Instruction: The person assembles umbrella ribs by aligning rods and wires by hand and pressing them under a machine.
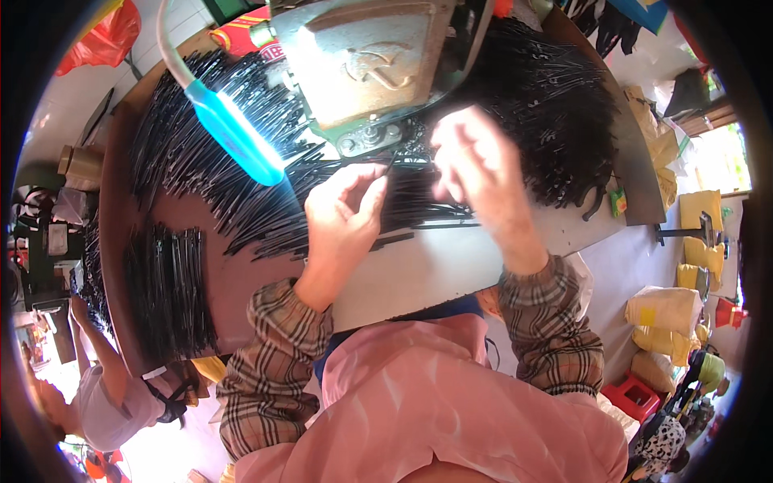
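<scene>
My left hand (346, 205) is closed in a pinch, with the dark tip of a thin black rod (391, 164) showing at its thumb and forefinger. Just to the right, my right hand (475, 165) is raised over the table and smeared by motion; what its fingers hold, if anything, does not show. Both hands are in front of a metal bench machine (366, 64) whose lower working part (370, 138) sits just beyond my left fingertips. Loose black rods (298, 189) spread under and around my hands.
A lit blue-white lamp (233, 137) on a bent neck hangs left of the machine. More black rods heap at the right (547, 113), and a neater bundle (169, 282) lies at the left. The table's near edge (419, 302) curves before me. Another person (113, 394) works at the far left.
</scene>
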A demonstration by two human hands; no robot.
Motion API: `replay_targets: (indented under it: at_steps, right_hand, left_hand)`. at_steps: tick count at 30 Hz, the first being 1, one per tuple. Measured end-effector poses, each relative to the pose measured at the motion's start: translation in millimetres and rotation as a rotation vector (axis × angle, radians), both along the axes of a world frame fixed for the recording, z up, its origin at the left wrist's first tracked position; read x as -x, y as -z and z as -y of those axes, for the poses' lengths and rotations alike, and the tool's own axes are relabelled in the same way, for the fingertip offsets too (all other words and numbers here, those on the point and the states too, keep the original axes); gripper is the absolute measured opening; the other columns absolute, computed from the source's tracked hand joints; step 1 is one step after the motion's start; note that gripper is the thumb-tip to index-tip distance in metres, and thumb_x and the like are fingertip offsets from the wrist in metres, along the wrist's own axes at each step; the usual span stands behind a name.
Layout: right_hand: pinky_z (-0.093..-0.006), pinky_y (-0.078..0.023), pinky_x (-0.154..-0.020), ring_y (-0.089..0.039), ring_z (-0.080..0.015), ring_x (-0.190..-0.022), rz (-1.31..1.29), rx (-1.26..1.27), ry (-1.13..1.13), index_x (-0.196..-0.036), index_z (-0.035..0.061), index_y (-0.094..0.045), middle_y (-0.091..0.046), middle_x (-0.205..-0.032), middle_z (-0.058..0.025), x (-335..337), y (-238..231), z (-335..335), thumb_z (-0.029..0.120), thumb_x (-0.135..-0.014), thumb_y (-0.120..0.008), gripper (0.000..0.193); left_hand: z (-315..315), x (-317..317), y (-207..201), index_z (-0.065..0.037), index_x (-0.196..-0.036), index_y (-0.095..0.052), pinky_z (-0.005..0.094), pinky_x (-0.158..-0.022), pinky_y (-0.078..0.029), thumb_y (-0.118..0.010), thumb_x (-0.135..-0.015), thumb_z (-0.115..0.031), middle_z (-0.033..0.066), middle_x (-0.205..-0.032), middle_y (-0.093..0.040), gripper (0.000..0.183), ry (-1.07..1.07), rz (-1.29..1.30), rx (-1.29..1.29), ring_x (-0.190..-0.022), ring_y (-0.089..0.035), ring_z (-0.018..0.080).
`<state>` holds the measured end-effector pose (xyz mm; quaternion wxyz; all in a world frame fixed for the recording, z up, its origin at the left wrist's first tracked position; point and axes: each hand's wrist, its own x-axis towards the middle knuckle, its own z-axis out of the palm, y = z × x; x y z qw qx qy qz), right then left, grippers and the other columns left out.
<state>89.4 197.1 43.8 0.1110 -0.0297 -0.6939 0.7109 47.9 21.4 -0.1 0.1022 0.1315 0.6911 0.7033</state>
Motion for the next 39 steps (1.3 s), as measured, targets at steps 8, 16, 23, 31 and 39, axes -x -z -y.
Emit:
replay_targets:
  at_steps: [8, 16, 23, 31, 39]
  right_hand:
    - [-0.0282, -0.046, -0.061, -0.056, -0.0176, -0.063, -0.057, -0.434, -0.006, -0.094, 0.0001, -0.064, -0.064, -0.079, -0.0126, 11.3, 37.4, 34.2, 0.007, -0.089, -0.06, 0.009]
    - [-0.0319, -0.05, -0.059, -0.067, -0.0288, -0.066, -0.136, -0.486, 0.137, -0.101, 0.0001, -0.067, -0.067, -0.083, -0.021, 17.2, 47.3, 42.4, 0.008, -0.09, -0.059, 0.015]
    - [-0.0299, -0.049, -0.058, -0.065, -0.0245, -0.063, -0.163, -0.498, 0.148, -0.105, -0.0006, -0.066, -0.066, -0.083, -0.0213, 18.5, 51.3, 41.0, 0.007, -0.091, -0.058, 0.018]
    - [-0.0242, -0.041, -0.052, -0.047, -0.007, -0.056, -0.138, -0.434, 0.109, -0.098, -0.0003, -0.066, -0.062, -0.069, -0.0095, 26.7, 56.6, 35.6, 0.01, -0.092, -0.059, 0.014]
    - [-0.0216, -0.041, -0.056, -0.049, -0.004, -0.064, -0.095, -0.231, 0.061, -0.094, -0.0009, -0.065, -0.059, -0.07, 0.0002, 40.1, 55.8, 24.3, 0.011, -0.09, -0.063, 0.013]
  left_hand:
    - [9.8, 13.8, 16.1, 0.003, -0.104, -0.066, 0.0144, -0.062, -0.041, -0.062, -0.09, 0.0, -0.0029, -0.085, -0.063, 0.015, -0.086, -0.146, 0.162, -0.07, -0.052, 0.0001]
    - [15.2, 12.3, 13.7, 0.003, -0.105, -0.066, 0.0147, -0.061, -0.041, -0.061, -0.089, 0.0, -0.0033, -0.083, -0.062, 0.016, -0.115, -0.148, 0.139, -0.069, -0.05, 0.0]
    - [16.3, 12.2, 10.3, 0.001, -0.106, -0.068, 0.0172, -0.062, -0.045, -0.062, -0.088, 0.001, -0.0003, -0.086, -0.064, 0.019, -0.132, -0.232, 0.149, -0.069, -0.054, 0.0022]
    - [21.4, 21.7, 11.7, 0.001, -0.108, -0.069, 0.0208, -0.072, -0.048, -0.062, -0.087, 0.002, 0.0036, -0.091, -0.063, 0.022, -0.092, -0.308, 0.256, -0.079, -0.057, 0.0069]
    - [10.3, 44.8, 12.1, 0.002, -0.107, -0.068, 0.0234, -0.078, -0.048, -0.059, -0.086, 0.003, 0.0076, -0.091, -0.067, 0.023, -0.093, -0.466, 0.307, -0.084, -0.06, 0.0109]
